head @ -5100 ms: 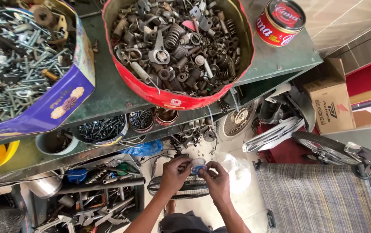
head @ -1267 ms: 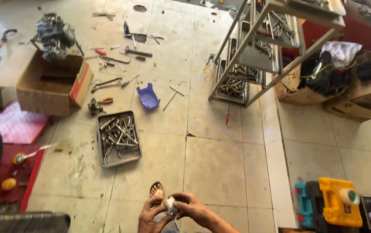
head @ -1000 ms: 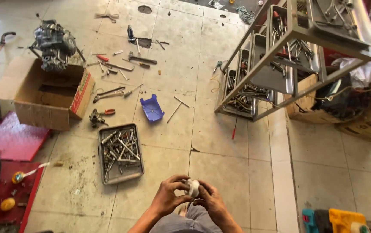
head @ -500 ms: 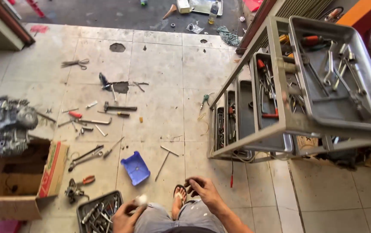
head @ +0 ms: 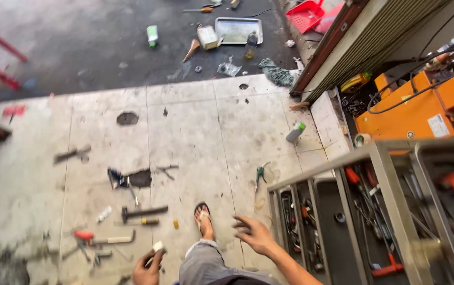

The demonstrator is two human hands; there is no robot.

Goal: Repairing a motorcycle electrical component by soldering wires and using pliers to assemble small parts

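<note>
My left hand (head: 148,266) is low at the bottom of the view, closed around a small white object (head: 157,246) that sticks up from the fingers. My right hand (head: 253,233) is held out empty with its fingers spread, just left of the grey metal tool cart (head: 380,158). Between the hands I see my leg in grey trousers and my foot in a sandal (head: 203,217) on the tiled floor.
Hand tools lie scattered on the tiles: a hammer (head: 142,212), a red-handled tool (head: 103,237), pliers (head: 259,173). A spray can (head: 295,132) stands near an orange machine (head: 417,103). A metal tray (head: 238,29), bottles and litter lie on the dark ground beyond.
The view has swung up and forward across the floor. My hands, earlier together on the white object, have parted: the left keeps it, the right has moved out toward the cart.
</note>
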